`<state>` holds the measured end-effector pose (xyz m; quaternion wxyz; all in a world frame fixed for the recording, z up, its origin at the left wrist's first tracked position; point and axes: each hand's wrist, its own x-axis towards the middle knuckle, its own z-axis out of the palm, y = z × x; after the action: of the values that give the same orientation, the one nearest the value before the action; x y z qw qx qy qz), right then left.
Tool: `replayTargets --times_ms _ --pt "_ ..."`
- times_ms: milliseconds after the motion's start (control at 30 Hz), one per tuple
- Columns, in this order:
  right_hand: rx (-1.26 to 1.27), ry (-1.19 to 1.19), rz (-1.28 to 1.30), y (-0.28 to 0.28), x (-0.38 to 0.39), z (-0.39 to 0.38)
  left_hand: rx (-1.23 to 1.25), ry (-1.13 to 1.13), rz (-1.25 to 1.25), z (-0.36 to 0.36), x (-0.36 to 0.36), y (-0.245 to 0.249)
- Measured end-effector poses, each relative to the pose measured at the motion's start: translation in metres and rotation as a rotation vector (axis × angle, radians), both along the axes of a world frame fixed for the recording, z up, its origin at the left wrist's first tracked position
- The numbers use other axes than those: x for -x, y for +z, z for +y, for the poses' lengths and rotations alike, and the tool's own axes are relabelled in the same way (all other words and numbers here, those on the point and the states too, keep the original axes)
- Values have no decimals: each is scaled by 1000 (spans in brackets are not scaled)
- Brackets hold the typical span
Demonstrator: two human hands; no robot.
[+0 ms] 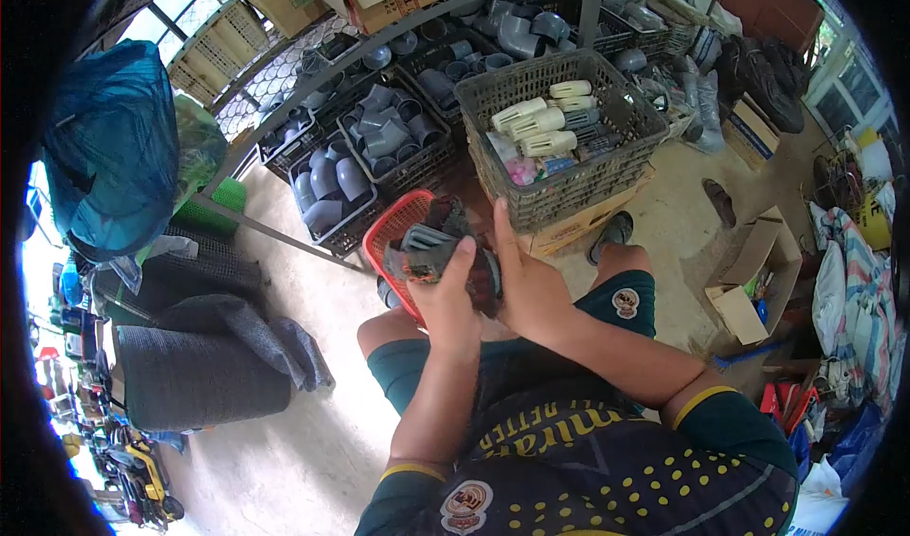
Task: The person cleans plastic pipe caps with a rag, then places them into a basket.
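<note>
A concrete floor (313, 441) is crowded with crates of grey pipe fittings (365, 152). In the head view, the seated person's left hand (447, 304) and right hand (531, 285) both clasp a dark bundle (431, 247) over a red basket (391, 228). A grey basket (569, 190) holding white fittings stands just beyond.

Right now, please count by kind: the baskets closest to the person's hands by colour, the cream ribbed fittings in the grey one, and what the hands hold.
Red basket: 1
Grey basket: 1
Cream ribbed fittings in it: 4
Dark bundle between left hand and right hand: 1
Total: 7
</note>
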<state>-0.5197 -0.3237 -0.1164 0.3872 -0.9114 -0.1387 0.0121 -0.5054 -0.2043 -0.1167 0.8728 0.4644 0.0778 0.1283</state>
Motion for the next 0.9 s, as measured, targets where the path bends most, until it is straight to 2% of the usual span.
replayTargets --times_ms 67,133,167,200,233,300,333,400,433,467,500,533,567,633,667,733,800,833,900 --pt "-82 133 -261 -1 -5 -6 39 -60 -5 8 -6 2" --pt "-313 306 -351 0 -16 -10 129 -179 -57 21 -11 5" --pt "-625 443 128 5 -10 -18 198 -273 -98 30 -11 6" --pt "-906 410 611 15 -4 -25 269 -368 -132 37 -10 5" --pt "-935 449 713 11 -4 -31 340 -463 -166 39 -9 4" --pt "-994 524 913 1 -11 -38 274 -470 -235 36 -10 3" --pt "-919 506 846 -1 -13 -38 239 -475 -269 34 -11 2" --pt "-773 465 711 -4 -15 -37 192 -343 -158 33 -14 -12" --pt "-570 329 359 -6 -13 -31 167 -280 -102 27 -14 -2" --pt "-355 187 14 -8 -11 -21 112 -63 -125 2 -9 9" --pt "-293 87 -65 -13 -8 -14 -183 87 -12 -9 -5 7" --pt "-230 -19 -136 -18 -5 -8 -246 113 -56 -19 -5 2" --pt "-200 -3 -148 -18 -6 -10 -305 143 -105 -24 -9 -6" --pt "-132 41 -174 -15 -12 -19 -172 -55 25 -9 -19 -21" --pt "-119 91 -50 -7 -15 -32 -106 -152 102 3 -20 -28" --pt "-95 186 213 25 -33 -64 -217 -415 160 33 -19 -35" --pt "-515 301 70 25 -59 -72 -94 -687 162 36 -17 -42" --pt "-724 348 -10 25 -65 -74 86 -819 148 34 -10 -46" --pt "-1198 764 487 28 -71 -56 451 -1072 130 28 3 -56"
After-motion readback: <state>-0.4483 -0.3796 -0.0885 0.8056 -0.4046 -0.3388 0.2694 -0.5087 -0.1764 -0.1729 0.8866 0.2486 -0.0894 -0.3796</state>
